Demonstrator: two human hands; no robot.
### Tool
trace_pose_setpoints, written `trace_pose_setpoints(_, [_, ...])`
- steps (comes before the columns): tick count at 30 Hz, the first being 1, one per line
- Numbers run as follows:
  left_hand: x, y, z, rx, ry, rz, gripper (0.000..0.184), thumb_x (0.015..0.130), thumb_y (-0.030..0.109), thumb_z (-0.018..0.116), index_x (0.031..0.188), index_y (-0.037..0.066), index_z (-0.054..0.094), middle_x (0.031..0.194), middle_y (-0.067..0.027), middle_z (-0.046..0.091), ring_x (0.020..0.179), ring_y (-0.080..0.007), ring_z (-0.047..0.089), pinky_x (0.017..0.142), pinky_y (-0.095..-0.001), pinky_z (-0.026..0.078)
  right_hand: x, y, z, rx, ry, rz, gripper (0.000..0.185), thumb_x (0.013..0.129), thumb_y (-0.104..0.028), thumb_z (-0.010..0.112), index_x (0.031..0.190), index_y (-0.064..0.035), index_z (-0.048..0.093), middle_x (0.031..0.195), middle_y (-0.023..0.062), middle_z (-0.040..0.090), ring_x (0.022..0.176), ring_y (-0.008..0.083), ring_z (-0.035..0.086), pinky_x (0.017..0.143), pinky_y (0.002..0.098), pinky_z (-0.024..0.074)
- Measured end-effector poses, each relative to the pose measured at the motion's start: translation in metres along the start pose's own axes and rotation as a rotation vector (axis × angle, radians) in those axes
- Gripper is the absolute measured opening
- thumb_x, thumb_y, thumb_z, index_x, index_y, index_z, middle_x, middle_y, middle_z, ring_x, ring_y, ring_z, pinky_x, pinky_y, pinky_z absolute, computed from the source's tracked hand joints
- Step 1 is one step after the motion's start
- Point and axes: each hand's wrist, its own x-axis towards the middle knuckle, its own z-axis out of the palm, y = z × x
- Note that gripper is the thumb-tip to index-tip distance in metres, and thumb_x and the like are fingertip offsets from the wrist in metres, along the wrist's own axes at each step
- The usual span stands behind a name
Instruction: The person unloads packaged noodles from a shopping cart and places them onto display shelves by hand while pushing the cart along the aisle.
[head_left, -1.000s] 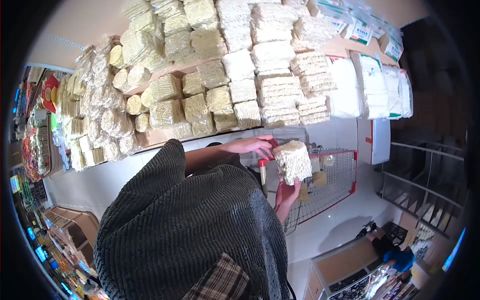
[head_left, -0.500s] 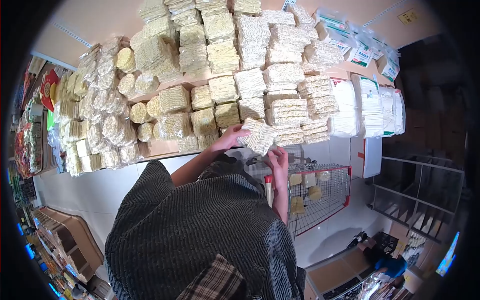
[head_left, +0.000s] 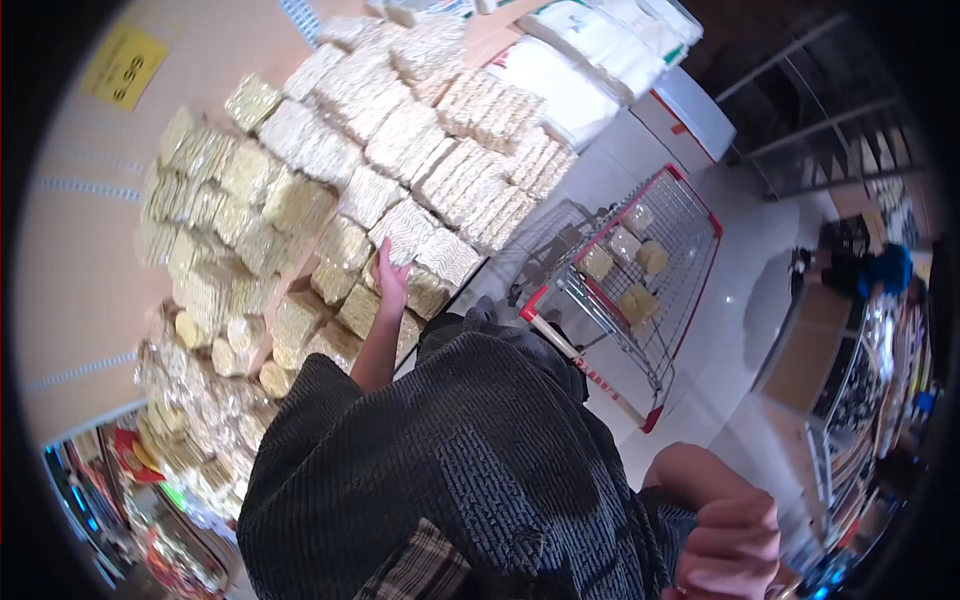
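My left hand (head_left: 393,279) is at the front of the noodle stacks, its fingers at the near edge of a pale wrapped block of dried noodles (head_left: 408,228). The thumb side shows along the block's left edge; the other fingers are partly hidden below it. Beside this block lies another pale noodle block (head_left: 447,257), and yellower blocks (head_left: 343,243) stand to its left. My right hand (head_left: 735,535) is raised near the camera at lower right, away from the shelf. Its fingers are curled in, and whatever may be inside them is hidden.
A shopping cart (head_left: 690,275) with a red-trimmed handle and several noodle packs stands to the right. White packages (head_left: 560,85) lie beyond the stacks. A yellow price sign (head_left: 124,66) is at upper left. Another person in blue (head_left: 884,272) is at far right.
The noodle block held between both hands has gone to the stack with my left hand. My right hand has moved back toward the camera and curled. The view has turned, showing more of the cart.
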Motion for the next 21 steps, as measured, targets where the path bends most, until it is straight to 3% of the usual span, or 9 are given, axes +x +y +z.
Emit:
trace_pose_setpoints(4, [0.002, 0.001, 0.004, -0.095, -0.085, -0.004, 0.064, 0.096, 0.040, 0.071, 0.145, 0.004, 0.050, 0.144, -0.0106, 0.056, 0.130, -0.0272, 0.057, 0.111, -0.0522, 0.046, -0.004, 0.023, -0.003, 0.097, -0.012, -0.510, 0.010, 0.058, -0.011, 0.057, 0.053, -0.0082, 0.048, 0.049, -0.0008, 0.038, 0.039, 0.0106, 0.032, 0.037, 0.0293, 0.0211])
trace_pose_setpoints(6, [0.008, -0.003, 0.004, -0.083, -0.138, 0.062, 0.066, 0.097, 0.041, 0.072, 0.146, 0.005, 0.048, 0.147, -0.0103, 0.054, 0.135, -0.0274, 0.053, 0.112, -0.0563, 0.044, -0.022, 0.018, -0.006, 0.037, 0.127, -0.408, 0.010, 0.059, -0.011, 0.057, 0.053, -0.0078, 0.049, 0.048, -0.0013, 0.037, 0.038, 0.0101, 0.031, 0.037, 0.0292, 0.0207])
trace_pose_setpoints(9, [0.015, -0.011, 0.000, 0.109, -0.079, 0.109, 0.068, 0.096, 0.046, 0.073, 0.146, 0.008, 0.047, 0.149, -0.0091, 0.050, 0.138, -0.0270, 0.049, 0.109, -0.0611, 0.043, -0.037, 0.030, -0.013, -0.003, 0.149, -0.520, 0.024, 0.067, -0.014, 0.062, 0.051, -0.0096, 0.046, 0.048, -0.0035, 0.036, 0.039, 0.0086, 0.032, 0.041, 0.0290, 0.0231])
trace_pose_setpoints(10, [0.017, -0.011, 0.002, 0.169, -0.060, 0.090, 0.072, 0.094, 0.050, 0.074, 0.145, 0.007, 0.047, 0.147, -0.0092, 0.052, 0.134, -0.0268, 0.051, 0.107, -0.0589, 0.045, -0.041, 0.043, -0.031, -0.042, 0.016, -0.629, 0.035, 0.073, -0.016, 0.067, 0.050, -0.0119, 0.041, 0.048, -0.0048, 0.037, 0.041, 0.0081, 0.035, 0.045, 0.0291, 0.0278])
trace_pose_setpoints(13, [0.018, -0.006, 0.009, 0.380, 0.081, 0.063, 0.081, 0.089, 0.056, 0.075, 0.144, 0.004, 0.047, 0.142, -0.0104, 0.054, 0.125, -0.0263, 0.055, 0.100, -0.0525, 0.048, -0.053, 0.049, -0.045, -0.023, 0.006, -0.598, 0.035, 0.074, -0.015, 0.067, 0.052, -0.0129, 0.040, 0.048, -0.0049, 0.035, 0.039, 0.0054, 0.029, 0.045, 0.0296, 0.0266])
trace_pose_setpoints(17, [0.001, 0.017, 0.010, 0.724, 0.200, 0.034, 0.082, 0.087, 0.056, 0.076, 0.139, 0.000, 0.048, 0.141, -0.0120, 0.054, 0.118, -0.0272, 0.055, 0.091, -0.0463, 0.050, -0.061, 0.048, -0.048, 0.059, 0.370, -0.356, 0.020, 0.067, -0.006, 0.054, 0.050, -0.0097, 0.043, 0.046, -0.0041, 0.033, 0.038, 0.0080, 0.025, 0.040, 0.0283, 0.0134])
trace_pose_setpoints(18, [0.017, 0.012, -0.013, 0.701, 0.112, 0.072, 0.076, 0.086, 0.049, 0.077, 0.135, -0.001, 0.048, 0.136, -0.0146, 0.050, 0.117, -0.0272, 0.050, 0.094, -0.0461, 0.046, -0.061, 0.052, -0.046, 0.052, 0.468, -0.356, 0.022, 0.067, -0.005, 0.053, 0.050, -0.0100, 0.041, 0.046, -0.0042, 0.032, 0.038, 0.0078, 0.024, 0.040, 0.0277, 0.0128])
trace_pose_setpoints(20, [-0.010, 0.009, -0.003, 0.934, 0.321, 0.230, 0.071, 0.087, 0.045, 0.075, 0.134, 0.000, 0.048, 0.129, -0.0150, 0.047, 0.114, -0.0266, 0.047, 0.096, -0.0456, 0.043, -0.068, 0.069, -0.061, 0.076, 0.546, -0.439, 0.015, 0.071, -0.002, 0.054, 0.061, -0.0094, 0.046, 0.047, -0.0021, 0.033, 0.039, 0.0089, 0.022, 0.042, 0.0282, 0.0156])
trace_pose_setpoints(21, [-0.026, 0.006, 0.007, 1.049, 0.424, 0.317, 0.069, 0.087, 0.043, 0.074, 0.133, 0.000, 0.047, 0.125, -0.0151, 0.046, 0.113, -0.0263, 0.046, 0.096, -0.0453, 0.042, -0.075, 0.074, -0.091, 0.099, 0.285, -0.286, 0.005, 0.076, -0.005, 0.056, 0.073, -0.0073, 0.052, 0.052, 0.0019, 0.042, 0.041, 0.0127, 0.031, 0.043, 0.0317, 0.0232])
